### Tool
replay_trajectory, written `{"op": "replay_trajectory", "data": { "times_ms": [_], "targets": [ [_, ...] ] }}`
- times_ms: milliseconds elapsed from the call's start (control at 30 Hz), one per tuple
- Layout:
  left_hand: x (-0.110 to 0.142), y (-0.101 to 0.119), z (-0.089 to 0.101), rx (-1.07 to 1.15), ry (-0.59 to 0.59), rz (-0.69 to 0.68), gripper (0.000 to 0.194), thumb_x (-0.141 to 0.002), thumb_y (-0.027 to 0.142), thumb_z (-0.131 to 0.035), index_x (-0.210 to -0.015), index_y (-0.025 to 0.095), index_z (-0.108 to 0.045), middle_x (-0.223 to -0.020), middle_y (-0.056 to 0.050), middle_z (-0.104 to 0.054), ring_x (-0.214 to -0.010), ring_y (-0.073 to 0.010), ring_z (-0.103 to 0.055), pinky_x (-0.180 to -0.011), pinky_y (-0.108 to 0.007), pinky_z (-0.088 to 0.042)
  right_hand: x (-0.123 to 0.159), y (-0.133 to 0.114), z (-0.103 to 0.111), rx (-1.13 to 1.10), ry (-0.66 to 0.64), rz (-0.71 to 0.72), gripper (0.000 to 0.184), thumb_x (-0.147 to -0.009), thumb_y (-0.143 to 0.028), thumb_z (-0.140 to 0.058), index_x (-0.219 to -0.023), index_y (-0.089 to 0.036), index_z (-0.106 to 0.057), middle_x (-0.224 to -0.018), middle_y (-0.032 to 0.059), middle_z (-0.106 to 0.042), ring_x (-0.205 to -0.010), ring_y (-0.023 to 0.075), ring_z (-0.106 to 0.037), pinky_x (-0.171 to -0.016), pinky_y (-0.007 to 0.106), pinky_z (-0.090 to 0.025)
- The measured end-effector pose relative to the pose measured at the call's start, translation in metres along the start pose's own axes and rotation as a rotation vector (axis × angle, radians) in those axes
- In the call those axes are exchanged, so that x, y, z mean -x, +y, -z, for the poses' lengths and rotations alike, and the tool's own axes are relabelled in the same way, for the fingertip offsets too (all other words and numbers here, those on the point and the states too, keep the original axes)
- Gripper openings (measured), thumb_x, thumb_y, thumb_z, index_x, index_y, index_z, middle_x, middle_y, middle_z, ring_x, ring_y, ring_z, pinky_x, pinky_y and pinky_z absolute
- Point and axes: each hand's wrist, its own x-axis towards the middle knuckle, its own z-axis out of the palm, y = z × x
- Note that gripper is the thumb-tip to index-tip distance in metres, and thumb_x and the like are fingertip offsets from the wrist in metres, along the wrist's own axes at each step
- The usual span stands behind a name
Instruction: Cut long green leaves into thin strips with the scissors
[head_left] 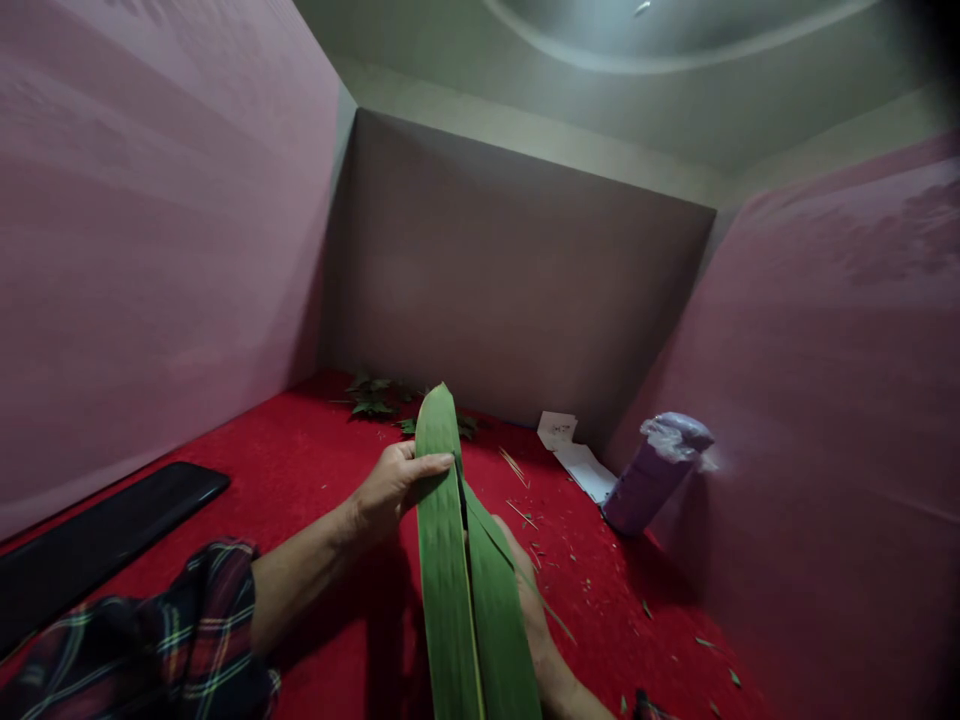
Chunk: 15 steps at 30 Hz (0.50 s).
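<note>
A long green leaf (pixel 442 560) stands upright in front of me, split lengthwise beside its pale midrib from a little below the tip downward. My left hand (pixel 394 485) pinches its upper part from the left, the thumb lying across the front face. At the right, my right hand (pixel 521 575) is mostly behind the right-hand strip (pixel 499 620) of the leaf, so its fingers are largely hidden. A thin sliver of leaf hangs off that strip to the right. The leaf's lower end runs out of the frame.
Red cloth (pixel 322 620) covers the surface, with leaf scraps and thin sticks (pixel 514 467) on the right. Small leafy sprigs (pixel 371 400) lie at the back. White papers (pixel 585 470) and a purple container (pixel 649 485) with clear plastic stand right. A black tray-like object (pixel 112 530) lies left. Pink walls surround.
</note>
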Motion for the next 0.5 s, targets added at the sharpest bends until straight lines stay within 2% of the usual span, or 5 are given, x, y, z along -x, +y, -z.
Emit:
{"op": "replay_trajectory", "data": {
  "times_ms": [67, 233, 367, 500],
  "targets": [
    [0.003, 0.004, -0.003, -0.006, 0.03, -0.012, 0.024, -0.057, 0.026, -0.072, -0.066, 0.009, -0.059, -0.059, -0.009, -0.065, -0.049, -0.0165, -0.06, -0.052, -0.027, -0.049, 0.001, -0.001, -0.001, -0.032, -0.023, -0.026, 0.029, -0.062, -0.041, -0.069, -0.071, -0.02, -0.051, -0.055, -0.0062, -0.048, -0.047, 0.0105, -0.045, -0.047, 0.023, -0.041],
    [0.003, 0.007, -0.003, -0.023, 0.089, -0.049, 0.025, -0.056, 0.027, -0.071, -0.068, 0.01, -0.057, -0.056, -0.005, -0.063, -0.047, -0.0151, -0.057, -0.046, -0.025, -0.046, 0.008, -0.003, -0.006, -0.01, -0.008, 0.031, 0.027, -0.064, -0.037, -0.07, -0.075, -0.019, -0.053, -0.057, -0.0066, -0.051, -0.047, 0.0093, -0.045, -0.045, 0.021, -0.038],
    [-0.004, 0.004, 0.004, -0.008, 0.069, -0.083, 0.027, -0.053, 0.024, -0.072, -0.072, 0.011, -0.057, -0.058, -0.004, -0.063, -0.049, -0.0158, -0.059, -0.048, -0.027, -0.048, 0.008, -0.004, -0.006, 0.01, 0.016, 0.033, 0.027, -0.067, -0.038, -0.069, -0.077, -0.019, -0.053, -0.055, -0.0073, -0.05, -0.045, 0.0088, -0.046, -0.044, 0.02, -0.039],
    [-0.006, 0.005, 0.006, -0.024, 0.066, -0.058, 0.024, -0.053, 0.024, -0.072, -0.067, 0.01, -0.057, -0.055, -0.005, -0.063, -0.047, -0.0159, -0.059, -0.049, -0.027, -0.049, 0.007, -0.006, -0.007, -0.001, 0.03, 0.016, 0.027, -0.065, -0.036, -0.071, -0.074, -0.019, -0.051, -0.053, -0.008, -0.049, -0.044, 0.0077, -0.044, -0.043, 0.019, -0.038]
  ]
}}
